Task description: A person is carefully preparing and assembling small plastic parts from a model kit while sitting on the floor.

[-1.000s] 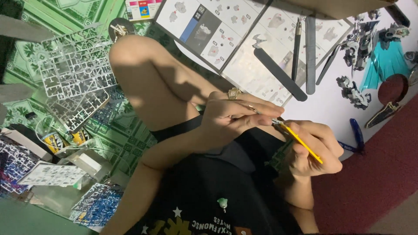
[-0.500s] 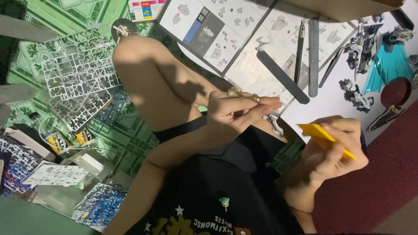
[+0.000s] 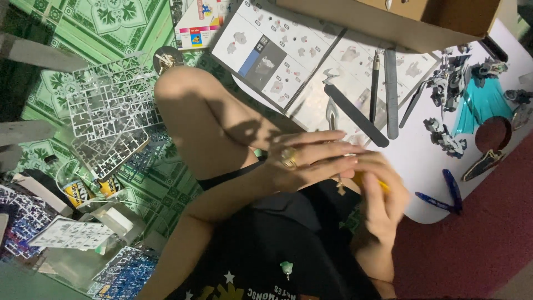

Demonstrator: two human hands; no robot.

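A slim yellow tool (image 3: 371,180) sits in the right hand (image 3: 383,200), just above the person's lap and at the near edge of the low white bench (image 3: 411,166); most of it is hidden behind the hands. The right hand's fingers (image 3: 369,205) are curled around the tool. The left hand (image 3: 311,161), wearing a gold ring (image 3: 289,159), lies across the right, its fingers (image 3: 333,150) stretched out and pressed together, touching the right hand; whether they pinch a small part cannot be told.

Beyond the hands, on the bench, lie a long black file (image 3: 355,115), a grey file (image 3: 392,91) and a thin dark knife (image 3: 375,86), all resting on an open instruction booklet (image 3: 288,55). To the right stand grey model parts (image 3: 444,136) and a teal piece (image 3: 480,103), with blue nippers (image 3: 447,194) near the bench edge. A bare knee (image 3: 183,94) rises to the left, and past it, on the green patterned floor (image 3: 111,22), lie white plastic part frames (image 3: 108,116).
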